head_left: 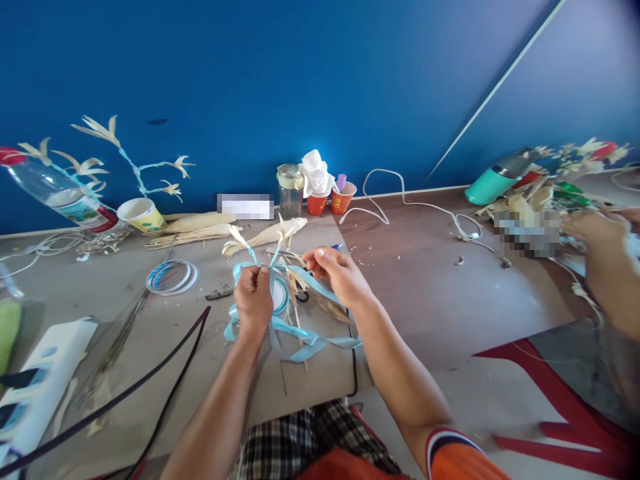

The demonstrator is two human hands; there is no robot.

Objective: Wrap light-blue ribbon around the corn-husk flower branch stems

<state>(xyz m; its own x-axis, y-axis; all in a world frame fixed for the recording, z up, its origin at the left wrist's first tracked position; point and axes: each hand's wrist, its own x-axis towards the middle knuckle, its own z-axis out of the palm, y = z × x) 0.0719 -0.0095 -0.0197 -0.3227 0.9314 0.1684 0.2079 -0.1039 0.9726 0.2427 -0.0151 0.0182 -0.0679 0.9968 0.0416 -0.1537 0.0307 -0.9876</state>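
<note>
My left hand (254,300) is closed, thumb against the curled fingers, round a stem wrapped in light-blue ribbon. Pale dried-husk flowers (286,233) top the thin branches rising above it. Just to the right, my right hand (340,273) is raised with its fingers curled toward the thumb; what they hold, if anything, is hidden. Loops of blue ribbon (310,347) trail below and between both hands onto the table. Beside the left hand lies a ribbon roll (280,295), partly covered. A dried husk (273,235) lies behind the flowers.
Ribbon rolls (171,277), a power strip (45,387) and thin wires (117,340) lie left. Finished-looking husk flowers stand in a paper cup (141,215). Behind are a jar (290,191) and red cups (343,199). At right, another person's hand (593,233) is beside a green bottle (494,183).
</note>
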